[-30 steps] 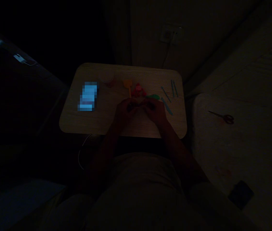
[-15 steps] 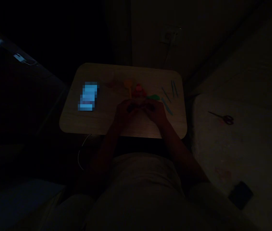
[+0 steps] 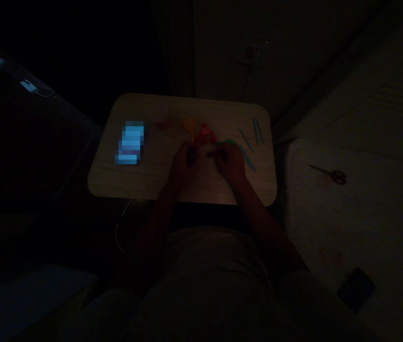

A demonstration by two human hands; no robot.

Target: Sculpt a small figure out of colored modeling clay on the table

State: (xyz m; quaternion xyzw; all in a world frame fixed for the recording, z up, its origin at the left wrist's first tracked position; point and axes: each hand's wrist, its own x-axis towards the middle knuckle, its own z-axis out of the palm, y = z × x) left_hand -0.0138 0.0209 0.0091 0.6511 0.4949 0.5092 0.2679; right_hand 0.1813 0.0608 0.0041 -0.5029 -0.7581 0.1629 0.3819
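The scene is very dark. Above the near half of a small wooden table (image 3: 133, 183), my left hand (image 3: 184, 166) is closed with its fingers curled; what it may pinch is too dim to name. My right hand (image 3: 232, 164), a short gap to the right, is also closed, and a small dark bit shows at its fingertips that I cannot make out. Just beyond the hands stands a red figure-like shape (image 3: 205, 134). An orange tool with a wide head (image 3: 189, 125) lies beyond my left hand, and a green piece (image 3: 227, 141) beyond my right.
Several thin blue tools, one a blue knife-like stick (image 3: 247, 157), lie at the table's right. A pixelated glowing screen (image 3: 130, 142) is at left, near a faint clear container with red (image 3: 162, 124). Scissors (image 3: 331, 174) and a dark pouch-like object (image 3: 356, 289) rest on a pale surface.
My hands, close together before with fingertips meeting, have moved slightly apart. The objects on the table have stayed where they were.
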